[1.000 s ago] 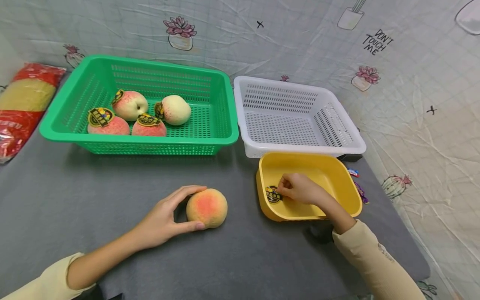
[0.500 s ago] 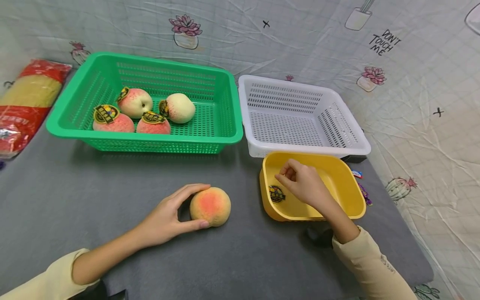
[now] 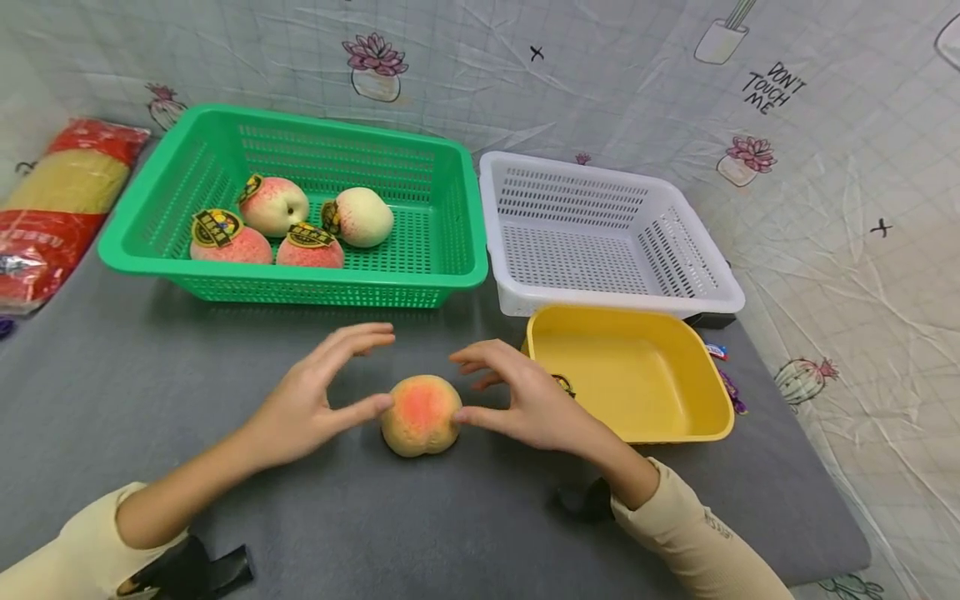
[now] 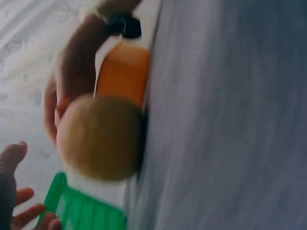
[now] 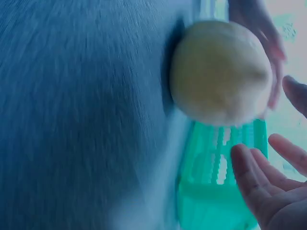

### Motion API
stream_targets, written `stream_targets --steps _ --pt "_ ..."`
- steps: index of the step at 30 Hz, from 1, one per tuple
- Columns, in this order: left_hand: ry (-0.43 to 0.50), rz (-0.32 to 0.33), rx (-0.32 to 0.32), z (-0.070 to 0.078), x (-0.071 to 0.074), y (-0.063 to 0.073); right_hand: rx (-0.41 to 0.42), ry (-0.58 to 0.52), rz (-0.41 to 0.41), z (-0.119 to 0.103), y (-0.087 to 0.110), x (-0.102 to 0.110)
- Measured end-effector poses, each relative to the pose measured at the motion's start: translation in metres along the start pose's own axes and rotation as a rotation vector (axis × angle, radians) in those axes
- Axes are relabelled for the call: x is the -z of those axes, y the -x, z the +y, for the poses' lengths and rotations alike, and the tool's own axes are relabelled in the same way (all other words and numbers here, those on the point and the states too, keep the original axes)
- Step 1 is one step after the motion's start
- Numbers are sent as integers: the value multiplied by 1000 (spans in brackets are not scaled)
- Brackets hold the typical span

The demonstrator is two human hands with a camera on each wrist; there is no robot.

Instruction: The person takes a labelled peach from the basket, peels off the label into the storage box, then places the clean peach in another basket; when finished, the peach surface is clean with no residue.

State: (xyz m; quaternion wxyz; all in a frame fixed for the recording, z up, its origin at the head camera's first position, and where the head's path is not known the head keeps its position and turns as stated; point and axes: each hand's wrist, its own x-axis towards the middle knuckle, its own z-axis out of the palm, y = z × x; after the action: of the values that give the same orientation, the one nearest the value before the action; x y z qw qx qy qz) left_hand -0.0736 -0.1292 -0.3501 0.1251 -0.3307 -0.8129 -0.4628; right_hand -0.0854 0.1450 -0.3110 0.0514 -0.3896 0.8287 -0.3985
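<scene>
On the grey tabletop sits a peach (image 3: 422,417), yellowish with a red blush on top. My left hand (image 3: 307,396) is at its left side, fingers apart and slightly bent, thumb tip right at the fruit. Facing it from the right is my right hand (image 3: 525,400), also with loose fingers, its thumb tip by the peach's right edge. In both wrist views the peach (image 4: 100,139) is blurred, and neither hand is wrapped round it. A yellow tub (image 3: 637,375) stands behind the right hand; a black-and-gold sticker (image 3: 562,384) inside it is partly hidden by that hand.
A green basket (image 3: 315,287) with several stickered peaches (image 3: 363,217) stands at the back left. Beside it is a white basket (image 3: 622,300). A red-and-yellow bag (image 3: 63,200) lies far left, and small purple wrappers (image 3: 731,392) lie right of the tub.
The left hand has let go of the peach and drawn slightly left. My right hand has come out of the tub, leaving the sticker there, and moved left to the peach.
</scene>
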Motion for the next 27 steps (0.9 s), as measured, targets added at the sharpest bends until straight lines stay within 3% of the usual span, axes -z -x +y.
stream_targets --steps 4,6,8,11,15,21,27 --pt "-217 195 -177 -10 29 -12 8 46 -97 -3 -6 -12" --pt "-314 314 -224 -17 42 -16 3 75 -147 -4 -8 -17" --pt "-384 413 -219 -24 53 -17 -6 101 -186 -4 -10 -20" --pt "-424 504 -171 -34 64 -16 -22 117 -221 -3 -12 -23" --pt "-431 568 -128 -42 71 -14 -29 131 -213 -3 -14 -27" --pt "-426 606 -143 -49 74 -12 -31 143 -176 -8 -10 -26" --pt "-454 587 -162 -53 77 -10 8 147 -74 -30 -1 7"
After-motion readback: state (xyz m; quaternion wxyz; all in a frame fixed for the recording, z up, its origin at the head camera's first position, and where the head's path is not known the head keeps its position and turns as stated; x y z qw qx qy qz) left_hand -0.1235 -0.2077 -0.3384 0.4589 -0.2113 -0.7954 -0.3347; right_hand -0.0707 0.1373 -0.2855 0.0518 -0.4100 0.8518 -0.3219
